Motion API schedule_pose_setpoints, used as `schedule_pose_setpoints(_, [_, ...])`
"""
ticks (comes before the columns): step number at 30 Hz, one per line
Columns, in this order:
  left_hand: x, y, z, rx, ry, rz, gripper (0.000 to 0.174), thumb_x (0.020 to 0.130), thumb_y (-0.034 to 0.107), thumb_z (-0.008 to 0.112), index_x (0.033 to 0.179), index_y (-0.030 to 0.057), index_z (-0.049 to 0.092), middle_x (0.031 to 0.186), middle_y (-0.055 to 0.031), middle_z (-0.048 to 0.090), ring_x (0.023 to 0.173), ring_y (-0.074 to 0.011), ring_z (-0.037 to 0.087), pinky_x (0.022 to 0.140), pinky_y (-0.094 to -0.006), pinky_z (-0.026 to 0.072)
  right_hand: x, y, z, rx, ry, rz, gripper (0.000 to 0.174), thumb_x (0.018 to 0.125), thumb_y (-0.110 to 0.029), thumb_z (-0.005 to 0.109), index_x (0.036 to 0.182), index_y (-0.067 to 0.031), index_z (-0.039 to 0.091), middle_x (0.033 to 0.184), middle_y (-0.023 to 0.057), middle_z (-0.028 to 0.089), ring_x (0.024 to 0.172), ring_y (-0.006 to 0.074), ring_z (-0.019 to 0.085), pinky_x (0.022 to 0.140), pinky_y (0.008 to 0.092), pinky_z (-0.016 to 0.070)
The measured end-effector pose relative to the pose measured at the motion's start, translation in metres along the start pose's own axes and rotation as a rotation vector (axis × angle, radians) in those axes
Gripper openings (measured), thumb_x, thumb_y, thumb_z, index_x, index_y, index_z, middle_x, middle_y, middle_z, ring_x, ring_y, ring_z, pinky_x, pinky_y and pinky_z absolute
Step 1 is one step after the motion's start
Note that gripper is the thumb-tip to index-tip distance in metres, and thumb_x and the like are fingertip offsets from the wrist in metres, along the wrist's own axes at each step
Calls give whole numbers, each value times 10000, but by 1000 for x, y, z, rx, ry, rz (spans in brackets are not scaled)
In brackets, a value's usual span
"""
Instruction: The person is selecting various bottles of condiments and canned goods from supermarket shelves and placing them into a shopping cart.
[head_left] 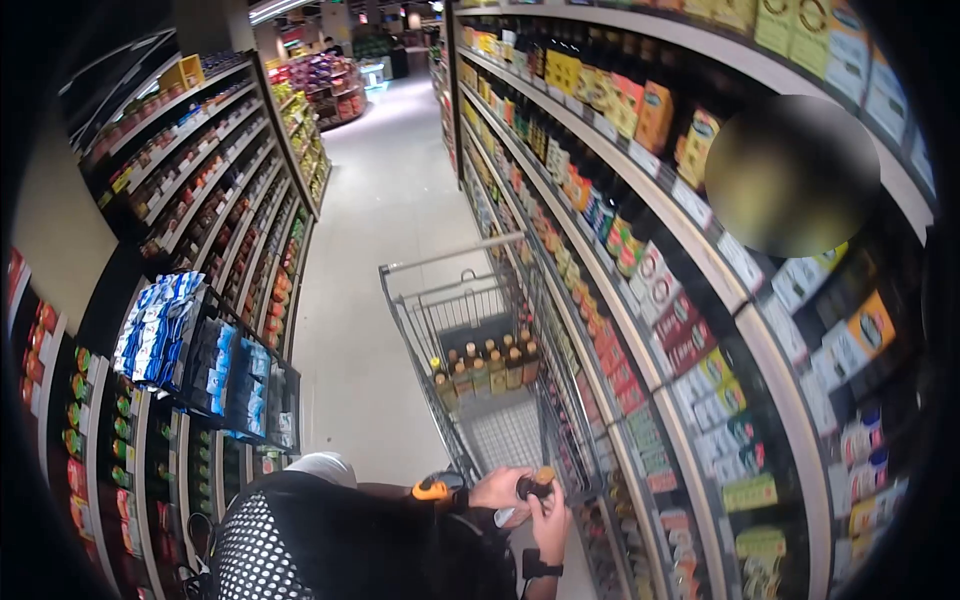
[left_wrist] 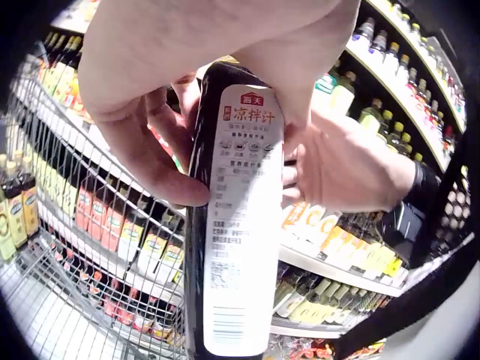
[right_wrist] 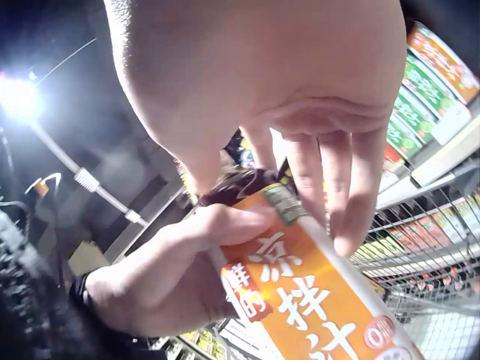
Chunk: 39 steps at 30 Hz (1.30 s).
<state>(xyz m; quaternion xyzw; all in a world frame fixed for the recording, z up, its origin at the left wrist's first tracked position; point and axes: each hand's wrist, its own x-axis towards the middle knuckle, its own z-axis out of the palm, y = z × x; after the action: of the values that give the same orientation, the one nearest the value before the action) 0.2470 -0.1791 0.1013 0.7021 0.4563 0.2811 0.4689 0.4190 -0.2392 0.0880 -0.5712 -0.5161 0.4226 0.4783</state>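
Observation:
A dark sauce bottle (left_wrist: pixel 240 225) stands upright between both hands, its white back label with a barcode facing the left wrist view. Orange with white lettering, its front label (right_wrist: pixel 300 289) shows in the right wrist view. My left hand (head_left: pixel 497 488) grips the bottle's upper body, thumb lying across the front label (right_wrist: pixel 240 223). With thumb and fingers on opposite sides, my right hand (head_left: pixel 549 527) holds the bottle near its neck. From the head view, the brownish bottle top (head_left: pixel 544 475) shows between the hands, while the lower body is hidden.
A metal shopping cart (head_left: pixel 452 262) stands just ahead, several sauce bottles (head_left: pixel 480 377) grouped inside it. Shelves of bottles and boxes (head_left: pixel 655 115) line the right side. To the left, a dark rack holds blue packets (head_left: pixel 157 335) before more stocked shelves (head_left: pixel 215 165).

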Motion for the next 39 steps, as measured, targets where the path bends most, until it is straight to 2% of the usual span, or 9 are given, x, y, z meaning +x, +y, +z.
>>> schedule_pose_setpoints(2, [10, -29, -3, -3, 42, -34, 555, 637, 327, 811, 1078, 57, 610, 916, -151, 672, 906, -324, 660, 813, -393, 493, 0, 38, -4, 140, 37, 153, 533, 893, -156, 641, 1377, -55, 443, 1205, 194, 598, 1124, 243, 568, 934, 367, 452])
schedule_pose_setpoints(4, [39, -60, -8, 44, 121, -177, 552, 648, 329, 814, 1090, 62, 619, 947, -143, 684, 927, -316, 663, 840, -382, 498, 7, 89, -6, -574, 204, 144, 576, 858, -179, 674, 1373, -61, 446, 1296, 236, 536, 1266, 323, 463, 989, 450, 414])
schedule_pose_setpoints(10, [113, -143, -12, -35, 254, -286, 560, 606, 374, 861, 1031, 77, 649, 966, -98, 700, 896, -239, 676, 809, -347, 531, -53, 214, 15, -946, 360, 600, 936, 708, -302, 769, 1485, -110, 285, 1546, 254, 185, 1391, 455, 238, 1025, 620, 319])
schedule_pose_setpoints(13, [174, -239, -4, -93, 385, -264, 623, 562, 439, 886, 1030, 99, 655, 998, -82, 706, 926, -219, 680, 837, -355, 536, -48, 199, 44, -498, 585, 310, 487, 737, 115, 554, 1213, 17, 523, 1186, 235, 524, 1192, 392, 468, 1035, 454, 364])
schedule_pose_setpoints(20, [266, -307, -45, -151, 507, -319, 602, 608, 169, 866, 1114, 45, 563, 1000, -70, 693, 949, -197, 658, 855, -321, 508, -16, 169, 75, -577, 680, 479, 287, 784, 132, 444, 1000, 0, 579, 1157, 247, 547, 1122, 407, 520, 921, 495, 428])
schedule_pose_setpoints(23, [304, -390, -23, -933, 603, -481, 494, 657, -20, 755, 1099, 36, 542, 1029, -62, 647, 921, -202, 632, 798, -346, 535, -3, 161, 75, -574, 697, 477, 262, 800, 129, 424, 966, -1, 580, 1139, 250, 554, 1107, 410, 524, 899, 496, 433])
schedule_pose_setpoints(27, [302, -324, -31, -681, 581, -343, 486, 690, -281, 499, 1067, 24, 538, 1068, -70, 589, 971, -231, 594, 662, -429, 600, -6, 152, 77, -571, 687, 499, 232, 809, 108, 435, 953, -11, 573, 1127, 237, 561, 1070, 402, 537, 878, 478, 435])
schedule_pose_setpoints(31, [306, -387, -15, -529, 685, -422, 462, 687, -99, 747, 1086, 73, 590, 964, -29, 661, 888, -155, 577, 811, -292, 493, 0, 141, 83, -600, 691, 530, 241, 793, 132, 469, 953, -22, 562, 1092, 208, 598, 1047, 366, 574, 830, 428, 473])
schedule_pose_setpoints(39, [311, -367, -5, -678, 744, -362, 538, 710, -203, 629, 1178, 58, 571, 1079, -39, 630, 966, -156, 587, 834, -256, 501, -5, 147, 89, -601, 690, 499, 274, 812, 129, 435, 972, -44, 575, 1189, 224, 576, 1095, 383, 555, 731, 398, 468])
